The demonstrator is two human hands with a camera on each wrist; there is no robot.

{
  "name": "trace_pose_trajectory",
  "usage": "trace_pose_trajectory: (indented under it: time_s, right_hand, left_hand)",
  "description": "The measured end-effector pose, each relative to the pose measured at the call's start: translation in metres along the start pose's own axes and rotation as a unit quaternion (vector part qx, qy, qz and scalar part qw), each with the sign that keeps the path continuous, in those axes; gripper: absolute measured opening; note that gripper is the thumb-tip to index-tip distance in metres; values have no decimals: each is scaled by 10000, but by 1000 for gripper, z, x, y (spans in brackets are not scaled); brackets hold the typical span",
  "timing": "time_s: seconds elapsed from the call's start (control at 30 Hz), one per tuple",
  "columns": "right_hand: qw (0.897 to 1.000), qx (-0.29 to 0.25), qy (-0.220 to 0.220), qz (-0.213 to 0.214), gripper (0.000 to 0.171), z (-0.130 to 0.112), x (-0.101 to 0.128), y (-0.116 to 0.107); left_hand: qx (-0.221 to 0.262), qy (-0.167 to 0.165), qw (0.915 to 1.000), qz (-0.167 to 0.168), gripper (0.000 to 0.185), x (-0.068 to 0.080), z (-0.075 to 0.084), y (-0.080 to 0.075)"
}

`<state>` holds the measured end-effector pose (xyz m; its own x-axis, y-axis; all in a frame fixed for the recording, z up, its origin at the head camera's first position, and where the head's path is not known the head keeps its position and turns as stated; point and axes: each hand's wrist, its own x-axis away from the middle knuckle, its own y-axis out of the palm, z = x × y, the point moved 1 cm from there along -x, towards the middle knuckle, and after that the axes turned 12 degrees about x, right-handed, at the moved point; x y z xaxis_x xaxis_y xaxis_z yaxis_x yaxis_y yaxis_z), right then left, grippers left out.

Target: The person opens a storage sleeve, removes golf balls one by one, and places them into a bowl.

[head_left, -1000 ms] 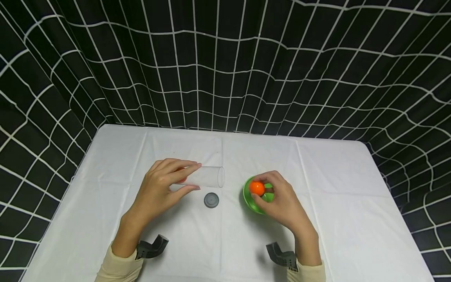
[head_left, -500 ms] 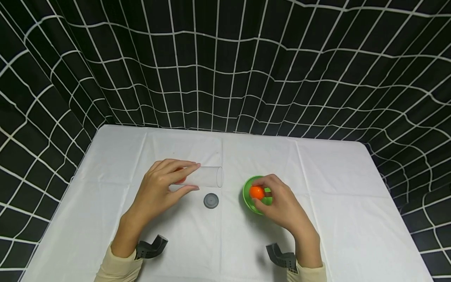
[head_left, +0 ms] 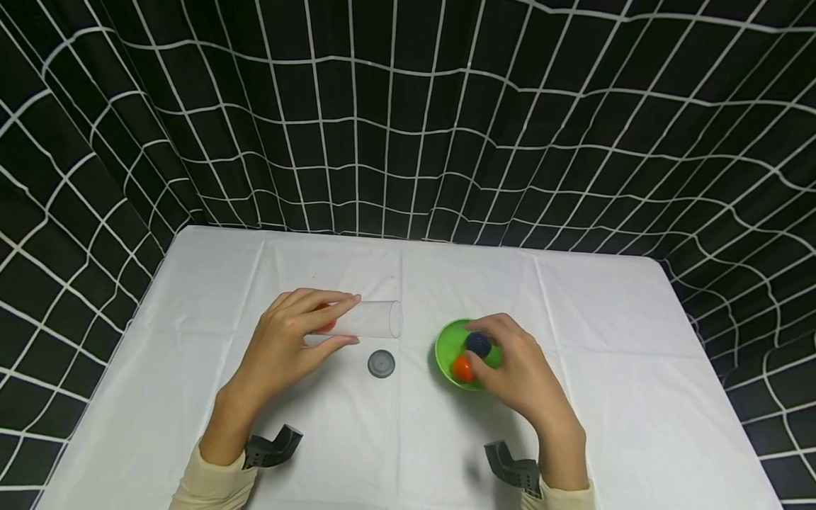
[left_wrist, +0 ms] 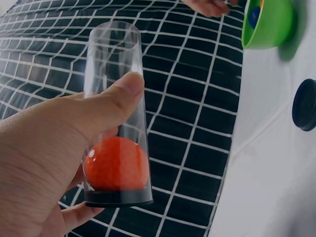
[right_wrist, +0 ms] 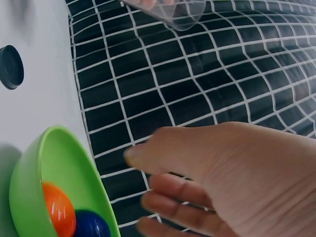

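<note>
My left hand [head_left: 290,333] grips a clear plastic tube [head_left: 376,319] lying sideways in the head view, its open end pointing right. Inside, a red-orange ball [left_wrist: 118,165] sits against the dark base cap [left_wrist: 118,197]. Over the right side of a green bowl [head_left: 444,350] is my right hand [head_left: 516,365], thumb and fingers apart. An orange ball [right_wrist: 59,210] and a dark blue ball [right_wrist: 92,224] rest in that bowl. The right wrist view shows the right hand's fingers loosely bent, away from both balls.
A round grey lid [head_left: 381,364] lies on the white-covered table [head_left: 344,439] between the tube and the bowl. Black curtains [head_left: 408,142] with a white grid stand behind the table and at both sides. Each wrist wears a dark camera mount [head_left: 275,448].
My right hand has lowered the orange ball into the bowl and let it go; the dark blue ball has come into view. The left hand and tube have barely shifted.
</note>
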<state>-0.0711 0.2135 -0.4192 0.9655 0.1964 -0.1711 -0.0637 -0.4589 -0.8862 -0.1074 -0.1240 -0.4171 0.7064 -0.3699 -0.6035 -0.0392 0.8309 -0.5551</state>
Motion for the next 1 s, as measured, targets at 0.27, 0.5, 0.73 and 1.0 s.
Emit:
trace_pose_trajectory:
  time_s: [0.27,0.5,0.73,1.0]
  right_hand:
    - [9981,-117,-188,582,25,-4,-2,-2]
    - [9958,-368,-310,777,22,-7,-4,0]
    - [9919,-1048,-487,522,30,-14,-4,3]
    - [9854,-1547,-568,418,34,-26,-4,8]
  left_hand:
    - [-22,8,10000,-58,56,0,-1,0]
    - [69,-57,9999,-142,60,-1,0,1]
    - [97,-24,9998,-169,59,-2,-2,4]
    - [44,-82,9997,-236,57,1,0,7]
